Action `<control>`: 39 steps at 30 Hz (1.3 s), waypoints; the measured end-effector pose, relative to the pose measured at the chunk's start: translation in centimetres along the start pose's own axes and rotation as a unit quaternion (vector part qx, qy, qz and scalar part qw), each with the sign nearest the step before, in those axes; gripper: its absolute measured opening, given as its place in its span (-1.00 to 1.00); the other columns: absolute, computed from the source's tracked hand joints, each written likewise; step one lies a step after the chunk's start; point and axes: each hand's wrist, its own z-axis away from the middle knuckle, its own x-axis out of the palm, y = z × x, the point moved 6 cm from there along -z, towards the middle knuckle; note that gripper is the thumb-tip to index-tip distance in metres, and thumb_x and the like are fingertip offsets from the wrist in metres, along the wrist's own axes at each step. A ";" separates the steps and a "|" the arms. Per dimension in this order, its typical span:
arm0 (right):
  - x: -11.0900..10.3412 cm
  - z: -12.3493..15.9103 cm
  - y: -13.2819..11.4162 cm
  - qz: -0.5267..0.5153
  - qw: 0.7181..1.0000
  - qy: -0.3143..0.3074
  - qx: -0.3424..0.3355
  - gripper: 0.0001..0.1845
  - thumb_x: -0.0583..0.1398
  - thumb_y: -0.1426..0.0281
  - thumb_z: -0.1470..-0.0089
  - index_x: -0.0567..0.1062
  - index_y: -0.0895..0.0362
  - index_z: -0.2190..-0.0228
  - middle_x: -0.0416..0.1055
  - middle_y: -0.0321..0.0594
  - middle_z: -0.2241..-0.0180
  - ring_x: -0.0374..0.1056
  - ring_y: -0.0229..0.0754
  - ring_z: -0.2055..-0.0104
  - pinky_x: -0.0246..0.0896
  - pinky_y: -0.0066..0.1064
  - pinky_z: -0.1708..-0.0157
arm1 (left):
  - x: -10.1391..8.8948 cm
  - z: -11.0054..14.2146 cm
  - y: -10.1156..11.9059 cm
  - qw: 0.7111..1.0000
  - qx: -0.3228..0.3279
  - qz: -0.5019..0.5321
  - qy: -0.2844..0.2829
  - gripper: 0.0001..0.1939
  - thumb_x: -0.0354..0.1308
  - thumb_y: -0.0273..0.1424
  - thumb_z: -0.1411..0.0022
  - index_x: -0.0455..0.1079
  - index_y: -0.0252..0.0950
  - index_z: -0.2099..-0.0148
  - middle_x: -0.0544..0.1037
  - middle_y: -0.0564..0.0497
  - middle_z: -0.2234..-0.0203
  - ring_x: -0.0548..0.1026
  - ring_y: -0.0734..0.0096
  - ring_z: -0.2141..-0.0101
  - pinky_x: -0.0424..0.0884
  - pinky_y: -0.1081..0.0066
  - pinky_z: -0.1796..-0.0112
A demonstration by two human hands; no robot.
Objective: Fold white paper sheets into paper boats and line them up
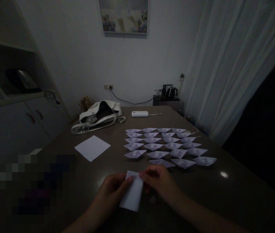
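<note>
A small folded piece of white paper [133, 194] is held between my two hands above the near part of the table. My left hand [114, 189] pinches its left edge, thumb on top. On the other side, my right hand [158, 179] grips the upper right corner between thumb and curled fingers. Just beyond my hands, several folded paper boats [153, 146] stand in rows on the table. To the left of the boats lies a flat stack or sheet of white paper [92, 148], turned cornerwise.
A white handbag [101, 115] lies open at the table's far left. Near the far edge is a white power bank [139, 114] with a short cable. Beyond the dark table [118, 149], kettles [170, 92] stand on a low cabinet. A pale curtain [215, 64] hangs at right.
</note>
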 end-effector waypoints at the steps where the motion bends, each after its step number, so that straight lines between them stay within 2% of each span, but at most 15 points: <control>1: 0.0 0.0 0.0 -0.002 1.000 0.001 0.001 -0.57 0.32 0.06 0.13 0.43 0.20 0.55 0.35 -0.34 0.66 0.24 -0.37 0.67 0.15 -0.54 0.67 | -0.1 -0.1 -0.1 1.000 0.000 0.000 0.002 -0.45 0.11 0.04 -0.13 0.53 -0.39 0.21 0.56 -0.03 0.52 0.38 0.41 0.54 0.19 0.52 0.55; 6: 0.0 0.6 -1.2 0.030 0.999 0.022 -0.023 -0.57 0.27 0.07 0.05 0.35 0.16 0.59 0.27 -0.40 0.70 0.18 -0.40 0.69 0.08 -0.57 0.68 | 0.3 -0.3 -0.6 0.998 -0.011 0.058 -0.016 -0.45 0.16 0.04 -0.09 0.52 -0.41 0.24 0.55 -0.03 0.53 0.37 0.42 0.55 0.21 0.52 0.55; 9: 0.2 0.9 -1.6 0.059 0.997 0.027 -0.033 -0.61 0.24 0.11 0.00 0.35 0.16 0.57 0.28 -0.39 0.67 0.20 -0.39 0.67 0.09 -0.57 0.67 | 0.2 -0.3 -0.6 0.997 -0.017 0.079 -0.006 -0.46 0.20 0.04 -0.06 0.52 -0.40 0.26 0.54 -0.02 0.56 0.38 0.43 0.57 0.21 0.52 0.55; 14: 1.0 0.8 -0.8 0.067 0.997 -0.046 -0.013 -0.65 0.17 0.12 -0.08 0.37 0.17 0.48 0.32 -0.36 0.61 0.23 -0.40 0.69 0.02 -0.61 0.74 | -0.8 -0.3 -0.4 0.997 0.001 0.066 0.042 -0.46 0.16 0.04 -0.09 0.52 -0.39 0.25 0.55 -0.03 0.55 0.44 0.35 0.52 0.26 0.49 0.51; 19: 0.7 0.4 -0.5 0.087 0.996 -0.023 -0.022 -0.62 0.18 0.12 -0.08 0.37 0.19 0.50 0.32 -0.34 0.61 0.22 -0.41 0.68 -0.02 -0.64 0.76 | -0.9 -0.3 -0.4 0.998 0.014 0.042 0.054 -0.49 0.16 0.01 -0.11 0.53 -0.40 0.28 0.55 -0.02 0.55 0.40 0.40 0.54 0.21 0.53 0.55; 26: 1.0 -0.1 0.8 0.089 0.995 -0.044 -0.028 -0.52 0.13 0.01 -0.09 0.38 0.20 0.51 0.32 -0.32 0.60 0.22 -0.40 0.69 0.08 -0.60 0.72 | -0.8 -0.4 -0.2 0.995 0.027 0.063 0.067 -0.46 0.16 0.04 -0.09 0.54 -0.40 0.30 0.55 -0.03 0.57 0.42 0.38 0.54 0.24 0.53 0.54; 29: 1.3 0.0 0.7 0.097 0.993 -0.056 -0.040 -0.49 0.10 -0.01 -0.12 0.38 0.19 0.53 0.27 -0.36 0.65 0.19 -0.40 0.69 0.01 -0.59 0.72 | -0.6 -0.4 -0.1 0.994 0.021 0.086 0.060 -0.47 0.20 0.03 -0.05 0.53 -0.41 0.33 0.54 -0.02 0.60 0.39 0.42 0.57 0.22 0.55 0.58; 32: 1.5 0.4 -0.2 0.126 0.990 -0.040 -0.054 -0.46 0.10 -0.01 -0.11 0.35 0.19 0.61 0.20 -0.38 0.69 0.11 -0.41 0.69 -0.09 -0.58 0.72 | -0.1 -0.2 0.1 0.992 0.003 0.118 0.049 -0.50 0.24 0.00 -0.04 0.53 -0.41 0.33 0.54 -0.02 0.61 0.40 0.43 0.58 0.23 0.56 0.59; 36: 1.4 0.9 -0.9 0.114 0.992 -0.008 -0.052 -0.45 0.09 -0.03 -0.10 0.37 0.19 0.59 0.20 -0.38 0.69 0.13 -0.39 0.67 -0.05 -0.57 0.71 | 0.2 0.3 0.6 0.988 -0.002 0.141 0.056 -0.53 0.25 -0.02 -0.04 0.52 -0.40 0.34 0.53 0.00 0.63 0.40 0.46 0.59 0.24 0.58 0.59; 39: 2.1 1.0 0.0 0.077 0.995 -0.066 -0.008 -0.45 0.08 -0.06 -0.09 0.39 0.19 0.54 0.24 -0.37 0.68 0.15 -0.39 0.70 -0.04 -0.59 0.74 | -0.1 0.2 0.3 0.988 -0.004 0.140 0.071 -0.51 0.26 0.01 -0.02 0.51 -0.39 0.34 0.52 0.00 0.64 0.41 0.44 0.61 0.26 0.56 0.60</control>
